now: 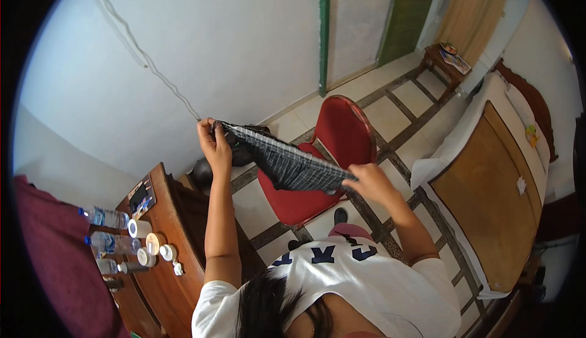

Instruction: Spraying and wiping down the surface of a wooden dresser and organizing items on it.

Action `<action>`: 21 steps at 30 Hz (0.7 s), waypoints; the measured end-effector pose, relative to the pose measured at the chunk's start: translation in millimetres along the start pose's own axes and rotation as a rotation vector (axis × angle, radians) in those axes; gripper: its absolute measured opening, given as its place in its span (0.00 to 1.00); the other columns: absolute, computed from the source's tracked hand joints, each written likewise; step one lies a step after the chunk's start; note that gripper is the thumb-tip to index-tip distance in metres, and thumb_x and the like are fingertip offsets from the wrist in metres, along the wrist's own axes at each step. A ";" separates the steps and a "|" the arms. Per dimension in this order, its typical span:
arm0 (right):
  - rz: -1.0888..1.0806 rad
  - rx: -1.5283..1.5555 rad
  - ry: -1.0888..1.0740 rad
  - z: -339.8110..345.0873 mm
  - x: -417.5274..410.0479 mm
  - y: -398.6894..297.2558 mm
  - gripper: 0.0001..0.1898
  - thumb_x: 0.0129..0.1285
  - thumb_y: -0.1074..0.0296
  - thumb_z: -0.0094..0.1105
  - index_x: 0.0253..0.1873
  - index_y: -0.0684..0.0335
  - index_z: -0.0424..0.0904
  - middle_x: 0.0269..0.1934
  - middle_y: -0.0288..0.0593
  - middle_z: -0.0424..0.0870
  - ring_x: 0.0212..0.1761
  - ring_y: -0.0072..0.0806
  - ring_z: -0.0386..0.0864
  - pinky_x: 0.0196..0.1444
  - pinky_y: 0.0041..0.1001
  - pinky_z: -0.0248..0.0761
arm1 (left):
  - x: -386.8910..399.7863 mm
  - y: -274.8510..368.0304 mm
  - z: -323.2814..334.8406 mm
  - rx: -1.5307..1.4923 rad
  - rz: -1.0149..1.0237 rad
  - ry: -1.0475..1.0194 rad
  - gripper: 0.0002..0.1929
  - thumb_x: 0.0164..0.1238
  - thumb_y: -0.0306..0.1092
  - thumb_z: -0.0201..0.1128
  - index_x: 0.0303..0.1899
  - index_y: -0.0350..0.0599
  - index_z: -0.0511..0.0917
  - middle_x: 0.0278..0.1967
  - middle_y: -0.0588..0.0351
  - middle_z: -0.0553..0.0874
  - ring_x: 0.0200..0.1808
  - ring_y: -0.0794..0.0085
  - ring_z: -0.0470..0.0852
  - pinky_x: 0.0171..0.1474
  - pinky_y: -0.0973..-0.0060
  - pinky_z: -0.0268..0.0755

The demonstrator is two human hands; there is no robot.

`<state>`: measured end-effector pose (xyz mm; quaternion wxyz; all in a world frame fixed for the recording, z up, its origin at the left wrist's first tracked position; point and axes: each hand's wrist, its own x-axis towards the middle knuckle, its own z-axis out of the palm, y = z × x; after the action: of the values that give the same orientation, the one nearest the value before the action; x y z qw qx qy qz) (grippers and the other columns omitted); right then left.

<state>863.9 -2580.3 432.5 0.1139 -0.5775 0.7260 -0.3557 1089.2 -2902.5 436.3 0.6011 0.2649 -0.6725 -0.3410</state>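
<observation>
A dark checked cloth garment (293,164) with a gathered, elastic-looking edge is stretched between my two hands. My left hand (214,143) pinches its upper left corner, in front of the white wall. At the lower right end, my right hand (371,183) grips the other corner. The gathered edge slopes down from left to right, and the loose fabric hangs beneath it, over a red padded chair (293,200). The fingertips of both hands are partly hidden by the fabric.
At the left stands a wooden dresser (171,214) bearing plastic water bottles (114,243), several jars (139,228) and a maroon cloth (55,255). A bed with a brown cover (485,200) is at the right. A small wooden table (435,56) stands at the back; dark bags (203,173) lie by the wall.
</observation>
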 end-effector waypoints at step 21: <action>0.530 0.656 0.146 -73.6 13.5 177.9 0.20 0.71 0.55 0.61 0.37 0.72 0.81 0.24 0.31 0.77 0.26 0.17 0.70 0.30 0.25 0.67 | 103.9 -46.9 346.5 0.224 0.111 -0.232 0.05 0.69 0.26 0.63 0.44 0.42 0.80 0.36 0.49 0.88 0.39 0.60 0.88 0.44 0.67 0.79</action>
<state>682.6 -2550.1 373.5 0.3274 -0.2775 0.7037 -0.5662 729.7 -2963.0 449.5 0.5039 0.2518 -0.7848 -0.2584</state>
